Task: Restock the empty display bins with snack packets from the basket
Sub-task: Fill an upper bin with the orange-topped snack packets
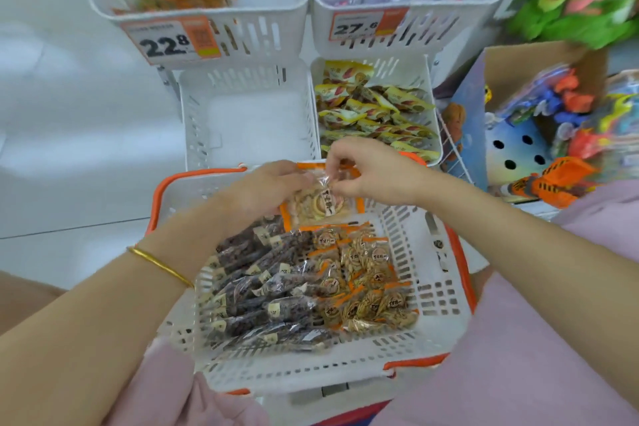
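Observation:
A white basket (435, 290) with an orange rim rests on my lap, filled with several dark snack packets (256, 290) on the left and orange-edged packets (366, 284) on the right. My left hand (266, 188) and my right hand (366, 169) both grip one clear orange-edged snack packet (320, 206) over the basket's far end. Just beyond it stands an empty white display bin (249, 121).
A bin of yellow packets (373, 107) stands to the right of the empty one. Above are two filled bins with price tags 22.8 (169, 41) and 27.6 (359, 26). A cardboard box of toys (539, 121) stands at the right. White floor lies to the left.

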Demonstrator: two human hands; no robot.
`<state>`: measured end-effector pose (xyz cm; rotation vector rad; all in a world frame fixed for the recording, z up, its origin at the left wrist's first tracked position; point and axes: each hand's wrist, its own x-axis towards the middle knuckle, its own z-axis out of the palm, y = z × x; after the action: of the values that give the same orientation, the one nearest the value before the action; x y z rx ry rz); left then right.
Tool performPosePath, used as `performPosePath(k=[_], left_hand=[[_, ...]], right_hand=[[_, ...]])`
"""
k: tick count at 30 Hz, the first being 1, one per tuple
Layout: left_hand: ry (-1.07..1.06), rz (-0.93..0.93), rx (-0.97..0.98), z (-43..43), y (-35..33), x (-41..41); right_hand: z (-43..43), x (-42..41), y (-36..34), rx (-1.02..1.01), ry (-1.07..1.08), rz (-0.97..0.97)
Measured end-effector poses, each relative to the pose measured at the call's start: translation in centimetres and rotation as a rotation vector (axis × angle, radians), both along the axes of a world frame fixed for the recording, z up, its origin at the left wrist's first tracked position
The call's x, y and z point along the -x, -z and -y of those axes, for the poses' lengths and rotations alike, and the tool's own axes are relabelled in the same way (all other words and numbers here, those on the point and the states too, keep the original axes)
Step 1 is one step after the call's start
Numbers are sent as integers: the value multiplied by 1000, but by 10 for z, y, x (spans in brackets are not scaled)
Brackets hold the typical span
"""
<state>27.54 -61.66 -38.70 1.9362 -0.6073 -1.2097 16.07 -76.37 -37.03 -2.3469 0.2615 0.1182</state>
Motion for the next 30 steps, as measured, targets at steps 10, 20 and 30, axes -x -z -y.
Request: performPosePath(k=[10,20,30], left_hand=[[-323,-221,256,-21,-27,-9],[-83,-207,276,-17,-38,-1],[-83,40,364,-10,-45,-12]], right_hand=[[-1,5,-26,-181,90,130],[-9,-18,-36,-46,163,371],[1,-24,-43,-373,254,-31]])
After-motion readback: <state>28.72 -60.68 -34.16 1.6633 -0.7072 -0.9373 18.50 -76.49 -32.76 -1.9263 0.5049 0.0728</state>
